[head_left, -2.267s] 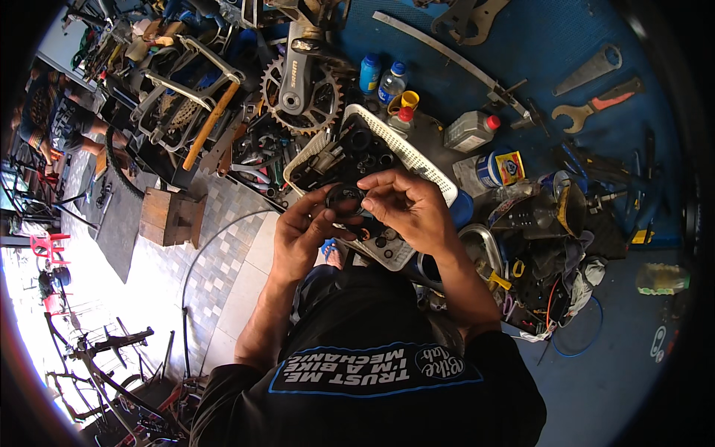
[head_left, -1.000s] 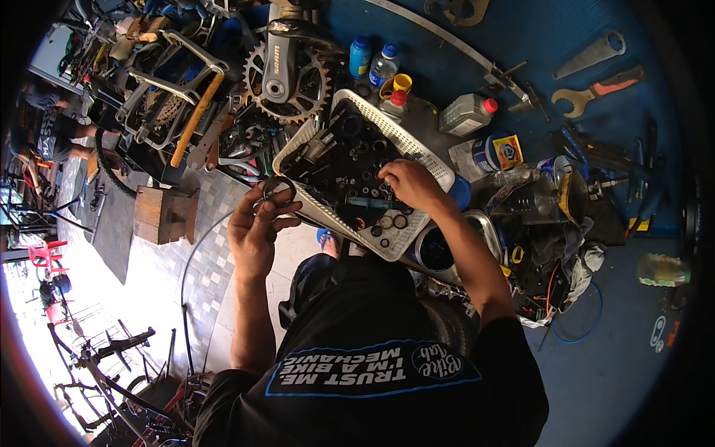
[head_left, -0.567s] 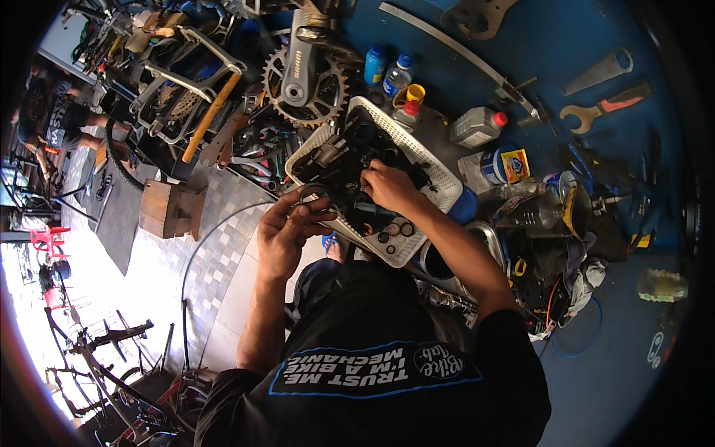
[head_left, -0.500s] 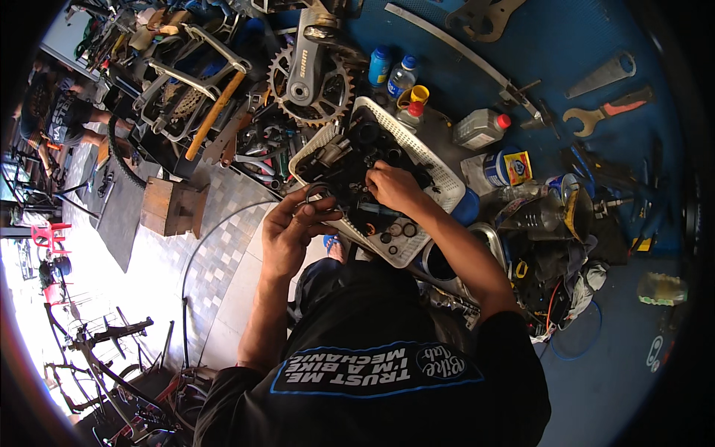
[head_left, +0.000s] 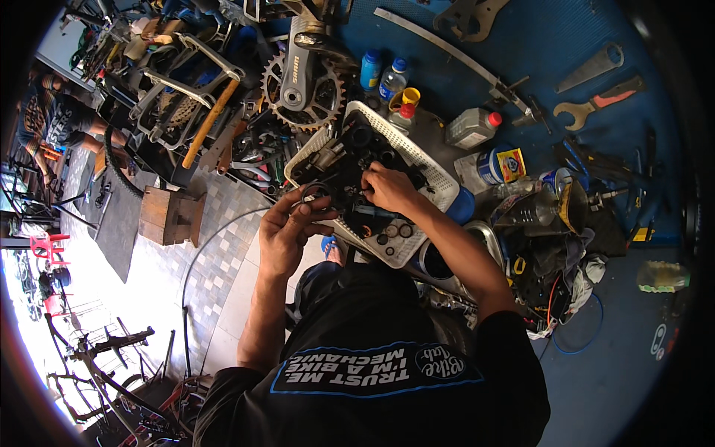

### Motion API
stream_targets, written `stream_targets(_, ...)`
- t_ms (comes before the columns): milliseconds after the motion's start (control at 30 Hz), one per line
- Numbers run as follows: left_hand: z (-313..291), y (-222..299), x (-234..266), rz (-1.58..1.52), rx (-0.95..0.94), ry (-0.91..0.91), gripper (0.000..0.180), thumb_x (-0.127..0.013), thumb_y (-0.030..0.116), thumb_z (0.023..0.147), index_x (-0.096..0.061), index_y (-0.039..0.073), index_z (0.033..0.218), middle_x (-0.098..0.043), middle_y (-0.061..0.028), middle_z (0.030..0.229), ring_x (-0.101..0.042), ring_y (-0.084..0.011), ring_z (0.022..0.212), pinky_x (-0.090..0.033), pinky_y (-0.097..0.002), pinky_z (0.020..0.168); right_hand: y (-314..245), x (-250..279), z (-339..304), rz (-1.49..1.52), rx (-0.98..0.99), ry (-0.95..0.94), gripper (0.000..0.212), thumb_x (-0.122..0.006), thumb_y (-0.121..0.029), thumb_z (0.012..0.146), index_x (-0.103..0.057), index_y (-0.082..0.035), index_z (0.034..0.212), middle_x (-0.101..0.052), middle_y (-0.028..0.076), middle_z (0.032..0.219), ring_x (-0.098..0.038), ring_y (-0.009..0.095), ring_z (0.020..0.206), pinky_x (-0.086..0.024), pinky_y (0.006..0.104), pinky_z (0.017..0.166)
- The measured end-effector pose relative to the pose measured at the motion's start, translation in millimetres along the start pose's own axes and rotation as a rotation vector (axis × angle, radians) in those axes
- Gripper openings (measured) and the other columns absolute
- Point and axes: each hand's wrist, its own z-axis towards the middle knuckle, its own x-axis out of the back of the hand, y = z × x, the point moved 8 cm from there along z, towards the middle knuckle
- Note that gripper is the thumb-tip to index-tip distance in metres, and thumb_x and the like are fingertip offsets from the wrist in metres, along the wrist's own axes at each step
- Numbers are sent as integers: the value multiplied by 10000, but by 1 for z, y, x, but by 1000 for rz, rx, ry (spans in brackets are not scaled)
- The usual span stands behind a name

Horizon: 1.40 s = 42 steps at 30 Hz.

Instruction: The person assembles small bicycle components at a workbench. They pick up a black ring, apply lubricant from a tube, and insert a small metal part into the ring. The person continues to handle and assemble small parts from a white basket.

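Note:
My left hand (head_left: 290, 227) is raised at the near left edge of a white plastic basket (head_left: 430, 165). Its thumb and fingers pinch a thin dark ring (head_left: 316, 188); whether a second ring is with it I cannot tell. Inside the basket, my right hand (head_left: 390, 188) has its fingers curled down among black bike parts (head_left: 363, 135). Its fingertips are partly hidden, so anything they grip cannot be made out. Several small rings (head_left: 392, 232) lie loose in the basket's near end.
Beyond the basket are a crank with a toothed chainring (head_left: 298, 93), a blue bottle (head_left: 371, 71) and a red-capped grey bottle (head_left: 474, 128). A wooden-handled hammer (head_left: 211, 123) and frame parts crowd the left. Farther left, a person (head_left: 56, 119) bends near a wheel.
The whole view has shifted slightly. My right fingertips have moved a little among the black parts. My left hand keeps hold of the ring in nearly the same spot.

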Motion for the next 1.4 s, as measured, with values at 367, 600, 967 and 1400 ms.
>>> stream_targets(367,-3,-4,10,-21,36,64,399,-554,138,1074,-531,-58,1421,-709,-241,1225,-745,-348,1070,-659,-413,789,-51,92,-32,451,59,308,129,-744,-39,889,-640,-32,965,-719,88,943,-722,239,817,-564,355,697)
stream_targets(600,2,5,-18,18,18,-40,428,-594,147,1064,-524,-61,1431,-710,-225,1245,-739,-345,1093,-664,-371,766,-146,128,-89,115,627,664,249,-802,-24,827,-700,-43,1053,-721,114,1147,-752,294,994,-649,376,801)
stream_targets(967,2,15,-23,94,-61,-68,413,-610,76,1045,-531,-83,1418,-722,-206,1244,-740,-253,1061,-670,-372,798,-171,135,-93,-62,701,631,184,-768,-133,890,-748,-56,1056,-724,89,1213,-724,290,1106,-630,392,873)
stream_targets(1400,-3,17,-24,131,-69,-80,369,-594,84,1043,-554,-78,1372,-715,-251,1203,-739,-332,1053,-664,-436,814,-145,135,-68,559,383,483,262,-798,-24,890,-719,-48,1138,-719,104,1140,-717,196,961,-589,311,796)
